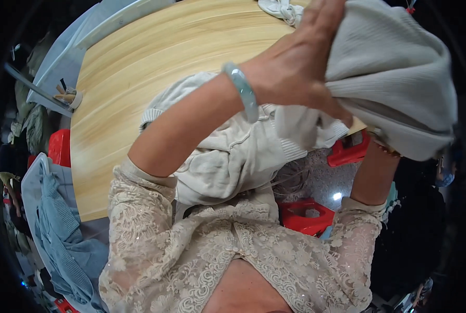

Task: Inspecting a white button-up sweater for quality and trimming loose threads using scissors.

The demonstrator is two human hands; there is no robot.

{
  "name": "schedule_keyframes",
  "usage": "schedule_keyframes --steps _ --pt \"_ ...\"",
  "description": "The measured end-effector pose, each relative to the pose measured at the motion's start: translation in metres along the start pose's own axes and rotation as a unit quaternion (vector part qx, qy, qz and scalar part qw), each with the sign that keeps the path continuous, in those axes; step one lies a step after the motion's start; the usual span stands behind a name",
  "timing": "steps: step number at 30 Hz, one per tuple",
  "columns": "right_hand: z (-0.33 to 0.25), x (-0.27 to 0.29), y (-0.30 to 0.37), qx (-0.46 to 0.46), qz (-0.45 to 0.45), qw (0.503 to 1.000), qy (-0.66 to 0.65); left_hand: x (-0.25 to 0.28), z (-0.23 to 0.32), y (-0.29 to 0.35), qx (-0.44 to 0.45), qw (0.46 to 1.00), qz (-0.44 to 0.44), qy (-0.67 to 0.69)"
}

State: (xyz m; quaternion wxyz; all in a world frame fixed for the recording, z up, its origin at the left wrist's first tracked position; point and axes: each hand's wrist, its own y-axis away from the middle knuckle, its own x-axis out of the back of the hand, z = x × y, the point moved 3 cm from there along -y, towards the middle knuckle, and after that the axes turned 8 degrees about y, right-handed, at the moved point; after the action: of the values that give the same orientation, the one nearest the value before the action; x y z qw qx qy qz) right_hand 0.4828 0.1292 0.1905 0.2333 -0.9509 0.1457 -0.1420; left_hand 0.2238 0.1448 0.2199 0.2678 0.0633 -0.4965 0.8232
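An off-white knit garment lies partly on the table's near edge and partly over my lap. A raised part of what looks like the same pale knit, the lifted cloth, fills the upper right. My left hand reaches across to it, thumb spread from the stretched fingers, palm side against the cloth. On that wrist sits a pale green bangle. My right forearm goes up behind the lifted cloth, which hides the right hand and its fingers. A beaded bracelet shows at the cloth's lower edge.
The wood-grain table spreads ahead and left. At its far edge lies another pale cloth piece. A small cup of tools stands at the left edge. Blue-grey knitwear fills a white bin at left. Red stools stand below right.
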Motion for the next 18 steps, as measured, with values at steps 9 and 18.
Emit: schedule_keyframes --steps 9,18 --pt "-0.052 0.011 0.026 -0.073 -0.152 0.968 -0.188 -0.074 0.026 -0.010 0.098 0.895 0.036 0.435" --pt "-0.057 -0.014 0.037 -0.059 -0.281 0.957 -0.024 -0.096 0.035 0.104 0.384 0.676 0.033 0.628"
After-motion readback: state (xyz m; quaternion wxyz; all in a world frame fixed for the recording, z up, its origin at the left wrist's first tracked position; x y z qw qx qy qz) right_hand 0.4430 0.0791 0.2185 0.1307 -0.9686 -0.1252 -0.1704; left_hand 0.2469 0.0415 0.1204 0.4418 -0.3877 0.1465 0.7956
